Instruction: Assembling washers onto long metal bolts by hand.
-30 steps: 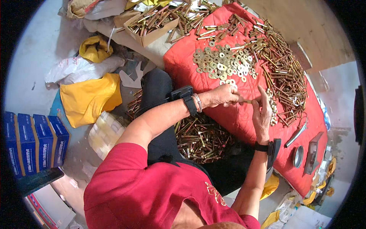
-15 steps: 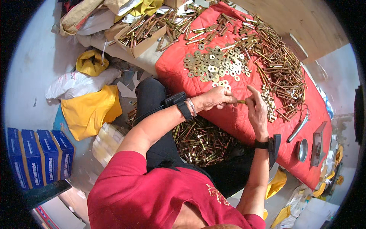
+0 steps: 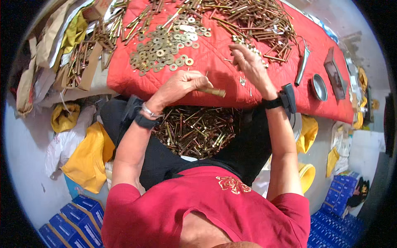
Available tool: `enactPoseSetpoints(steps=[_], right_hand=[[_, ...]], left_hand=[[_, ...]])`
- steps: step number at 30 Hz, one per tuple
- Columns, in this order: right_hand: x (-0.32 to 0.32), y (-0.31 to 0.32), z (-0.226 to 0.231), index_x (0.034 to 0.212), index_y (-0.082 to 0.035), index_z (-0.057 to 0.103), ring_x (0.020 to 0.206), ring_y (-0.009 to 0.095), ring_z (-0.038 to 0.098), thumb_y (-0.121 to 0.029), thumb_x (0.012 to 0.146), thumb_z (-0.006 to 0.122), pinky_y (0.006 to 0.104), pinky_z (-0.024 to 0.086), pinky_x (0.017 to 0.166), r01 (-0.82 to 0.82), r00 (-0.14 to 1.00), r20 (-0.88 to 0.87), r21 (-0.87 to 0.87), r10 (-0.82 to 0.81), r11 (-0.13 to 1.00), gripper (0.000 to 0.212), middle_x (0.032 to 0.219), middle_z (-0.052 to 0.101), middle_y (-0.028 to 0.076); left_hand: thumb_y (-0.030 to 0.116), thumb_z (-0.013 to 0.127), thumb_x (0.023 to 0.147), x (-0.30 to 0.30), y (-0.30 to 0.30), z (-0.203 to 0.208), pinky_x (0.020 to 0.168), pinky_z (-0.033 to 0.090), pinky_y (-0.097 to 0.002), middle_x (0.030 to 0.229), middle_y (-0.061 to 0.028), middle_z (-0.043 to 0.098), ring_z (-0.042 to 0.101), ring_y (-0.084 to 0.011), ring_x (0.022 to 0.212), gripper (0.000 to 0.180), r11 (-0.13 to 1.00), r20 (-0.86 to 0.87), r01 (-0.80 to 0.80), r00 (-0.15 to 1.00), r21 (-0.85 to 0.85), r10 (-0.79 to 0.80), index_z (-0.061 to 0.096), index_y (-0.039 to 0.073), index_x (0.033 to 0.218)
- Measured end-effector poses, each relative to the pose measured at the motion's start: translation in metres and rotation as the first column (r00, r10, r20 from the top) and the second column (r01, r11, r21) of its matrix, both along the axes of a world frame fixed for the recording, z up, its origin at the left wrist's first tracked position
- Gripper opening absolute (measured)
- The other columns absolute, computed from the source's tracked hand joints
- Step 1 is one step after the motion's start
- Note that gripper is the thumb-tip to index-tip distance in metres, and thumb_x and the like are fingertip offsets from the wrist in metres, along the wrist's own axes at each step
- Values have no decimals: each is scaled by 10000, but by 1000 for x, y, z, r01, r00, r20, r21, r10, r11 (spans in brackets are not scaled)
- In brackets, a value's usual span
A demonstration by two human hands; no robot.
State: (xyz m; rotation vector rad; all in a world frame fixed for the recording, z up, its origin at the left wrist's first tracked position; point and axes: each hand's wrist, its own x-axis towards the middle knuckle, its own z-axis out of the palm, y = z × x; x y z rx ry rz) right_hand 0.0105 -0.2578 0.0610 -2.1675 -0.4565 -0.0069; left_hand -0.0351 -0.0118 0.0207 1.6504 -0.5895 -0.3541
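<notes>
My left hand pinches a brass-coloured metal bolt between thumb and fingers, its free end pointing right above the front edge of the red padded cloth. To the right, my right hand hovers beside a small pile of nuts, fingers apart and nothing visible in them; it partly covers the pile. Flat round washers lie in a loose heap beyond my left hand. Below my hands, between my legs, is a heap of bolts.
Long metal rods or tubes are piled at the far right of the cloth. A pointed tool, a metal bowl and a grey metal block rest at right. A cardboard box of metal pieces stands at left. Blue boxes are stacked lower left.
The view has turned, shifting the cloth leftward and up. My hands have moved apart: the right has left the bolt and gone to the nuts, while the left keeps the bolt.
</notes>
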Motion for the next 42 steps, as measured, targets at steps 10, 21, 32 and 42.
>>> enactPoseSetpoints(steps=[10, 21, 32, 42], right_hand=[[61, -152, -48, 814, -78, 554, 847, 327, 570, -279, 790, 639, 440, 462, 691, 379, 850, 527, -645, 26, 664, 220, 872, 583, 117], [55, -140, -22, 1037, -15, 507, 829, 337, 579, -2, 878, 462, 406, 461, 689, 334, 883, 439, -338, -167, 880, 166, 937, 579, 173], [30, 29, -6, 1041, -39, 624, 699, 253, 591, -107, 858, 562, 332, 461, 641, -67, 989, 112, -228, 94, 971, 204, 879, 631, 156], [60, 78, -29, 907, -79, 649, 850, 364, 600, -211, 816, 571, 424, 484, 723, -113, 933, 260, -444, 249, 889, 178, 887, 629, 181]], left_hand=[[342, 630, 761, 197, 118, 6, 734, 493, -411, 871, -197, 655, 641, -329, 825, 332, 513, 607, -810, 566, 285, 558, 680, 30, 865], [421, 698, 705, 277, 161, -39, 753, 469, -455, 891, -249, 629, 611, -381, 878, 474, 226, 620, -777, 612, 588, 490, 637, -17, 875], [272, 492, 860, 224, 140, -33, 655, 474, -526, 913, -253, 598, 604, -412, 830, 356, 313, 767, -778, 613, 544, 190, 488, 72, 1155], [221, 548, 889, 148, 117, -12, 586, 483, -354, 802, -138, 630, 600, -246, 683, 210, 749, -65, -658, 753, -84, 655, 606, 20, 914]])
